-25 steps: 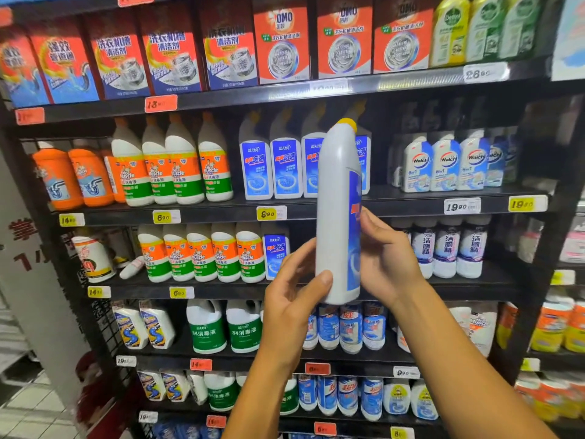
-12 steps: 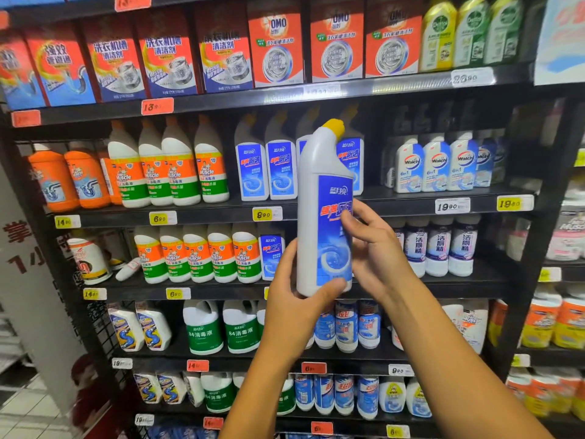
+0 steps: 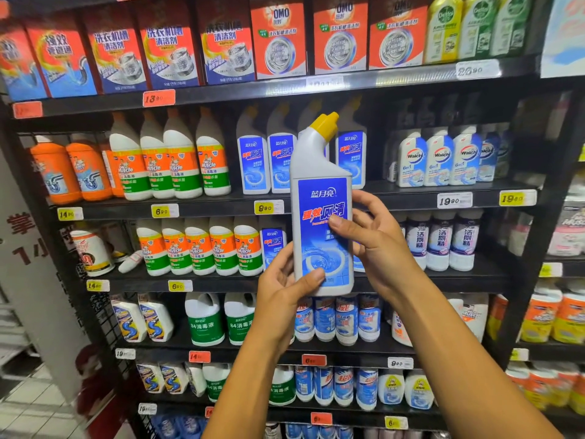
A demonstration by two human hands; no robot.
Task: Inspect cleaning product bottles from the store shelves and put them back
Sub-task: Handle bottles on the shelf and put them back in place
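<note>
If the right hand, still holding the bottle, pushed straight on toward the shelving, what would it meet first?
Probably the white bottles with purple labels on the shelf right behind the right hand, which grips the blue-label bottle together with the left hand. Depth from this single view is uncertain.

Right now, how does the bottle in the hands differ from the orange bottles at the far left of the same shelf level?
The held bottle is white with a blue label; the orange bottles are orange all over. The held bottle is lifted off the shelf, gripped by the left hand and right hand; the orange bottles stand on the shelf. The held bottle has a bent yellow cap; theirs cannot be made out. Both stand upright.
</note>
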